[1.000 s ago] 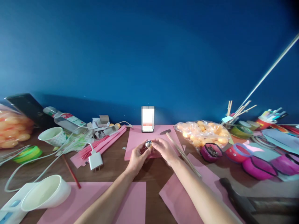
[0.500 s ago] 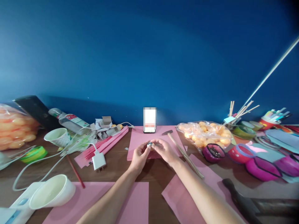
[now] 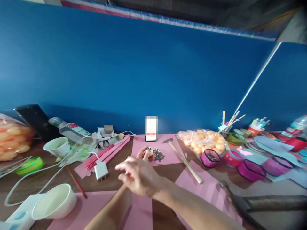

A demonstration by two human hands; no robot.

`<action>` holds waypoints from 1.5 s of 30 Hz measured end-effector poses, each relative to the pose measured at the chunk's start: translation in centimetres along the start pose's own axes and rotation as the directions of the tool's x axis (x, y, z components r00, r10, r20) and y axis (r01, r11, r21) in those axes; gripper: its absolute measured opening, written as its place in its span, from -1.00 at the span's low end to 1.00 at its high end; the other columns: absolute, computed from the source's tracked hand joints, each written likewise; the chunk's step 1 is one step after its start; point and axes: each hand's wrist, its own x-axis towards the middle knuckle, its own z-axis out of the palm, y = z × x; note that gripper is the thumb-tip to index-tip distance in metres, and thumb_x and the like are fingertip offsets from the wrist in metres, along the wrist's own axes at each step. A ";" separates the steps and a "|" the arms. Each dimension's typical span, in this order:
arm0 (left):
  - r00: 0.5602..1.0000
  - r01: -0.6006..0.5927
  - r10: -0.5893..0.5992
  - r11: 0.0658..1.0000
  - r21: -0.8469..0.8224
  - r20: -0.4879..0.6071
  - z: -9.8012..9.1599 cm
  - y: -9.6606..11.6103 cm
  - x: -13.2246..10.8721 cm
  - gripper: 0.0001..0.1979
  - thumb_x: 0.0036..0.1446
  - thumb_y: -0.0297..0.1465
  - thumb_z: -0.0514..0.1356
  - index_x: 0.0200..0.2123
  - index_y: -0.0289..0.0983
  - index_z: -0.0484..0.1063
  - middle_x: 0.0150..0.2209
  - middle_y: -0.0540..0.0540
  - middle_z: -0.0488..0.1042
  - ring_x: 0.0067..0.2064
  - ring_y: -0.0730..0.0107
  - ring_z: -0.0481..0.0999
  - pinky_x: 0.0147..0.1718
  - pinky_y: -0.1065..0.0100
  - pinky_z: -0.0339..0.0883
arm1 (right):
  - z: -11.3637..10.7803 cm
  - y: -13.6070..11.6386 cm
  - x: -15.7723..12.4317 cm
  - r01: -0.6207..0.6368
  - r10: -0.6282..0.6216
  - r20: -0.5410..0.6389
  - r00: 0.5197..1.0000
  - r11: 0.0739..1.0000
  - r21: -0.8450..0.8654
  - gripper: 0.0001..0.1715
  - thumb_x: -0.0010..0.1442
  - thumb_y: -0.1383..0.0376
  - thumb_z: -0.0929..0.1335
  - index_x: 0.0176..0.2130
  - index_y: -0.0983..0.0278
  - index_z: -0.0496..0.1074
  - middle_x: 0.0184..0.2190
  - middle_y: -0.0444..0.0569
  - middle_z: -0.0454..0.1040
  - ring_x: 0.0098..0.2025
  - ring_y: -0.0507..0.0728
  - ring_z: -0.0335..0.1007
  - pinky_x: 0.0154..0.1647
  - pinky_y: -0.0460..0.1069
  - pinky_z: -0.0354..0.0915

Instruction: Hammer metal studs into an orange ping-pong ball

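My left hand [image 3: 142, 154] is closed around a small orange ball [image 3: 151, 152] with shiny silver bits on its top. Crossing in front of my left forearm, my right hand [image 3: 140, 175] is in the air with its fingers apart, holding nothing that I can see. Beside the ball, a heap of small dark metallic pieces [image 3: 158, 155] lies on a pink sheet [image 3: 168, 159]. A phone [image 3: 151, 129] stands upright behind it, its screen blurred out. To the right lies a hammer [image 3: 184, 159] with a wooden handle.
A bag of orange balls [image 3: 201, 140] sits at the right, near a purple bowl [image 3: 210, 158] of dark bits. On the left are a white charger [image 3: 101, 170] with its cable, a white cup [image 3: 55, 202] and a red pencil-like stick [image 3: 76, 182]. A blue wall [image 3: 153, 70] rises behind.
My right hand has left the ball and swung left and nearer, across my left forearm. The metallic heap now shows. The view has tilted up and turned slightly right.
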 end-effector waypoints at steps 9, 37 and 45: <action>0.985 0.120 -0.108 0.990 -0.079 0.137 -0.5 1.0 -0.3 -0.45 -0.09 -0.24 0.26 -0.02 -0.35 0.33 -0.37 -0.12 0.46 -0.39 0.40 0.48 -0.31 0.31 0.38 | -6.4 4.2 -5.5 -0.293 0.289 -0.070 0.955 0.873 -0.390 -0.67 0.21 0.34 0.21 -0.01 0.23 0.29 -0.05 0.02 0.37 -0.02 0.13 0.28 -0.04 0.01 0.20; 0.989 0.065 -0.065 0.998 0.002 0.132 -0.9 -0.4 0.3 -0.53 -0.04 -0.27 0.23 -0.06 -0.34 0.30 -0.38 -0.06 0.41 -0.38 0.45 0.44 -0.26 0.28 0.36 | -6.6 4.3 -12.1 -0.426 0.404 -0.153 0.902 0.891 -0.155 -0.58 0.24 0.31 0.15 0.10 0.17 0.17 -0.07 0.03 0.41 -0.07 0.15 0.38 -0.14 0.00 0.36; 0.985 0.046 -0.044 0.999 -0.010 0.165 -1.0 -0.6 0.4 -0.54 -0.03 -0.27 0.22 -0.05 -0.33 0.32 -0.39 -0.03 0.39 -0.38 0.48 0.42 -0.30 0.35 0.34 | -6.8 3.6 -11.5 -0.412 0.398 -0.109 0.911 0.897 -0.160 -0.54 0.24 0.35 0.13 0.13 0.17 0.12 -0.07 0.02 0.41 -0.08 0.14 0.39 -0.14 0.01 0.36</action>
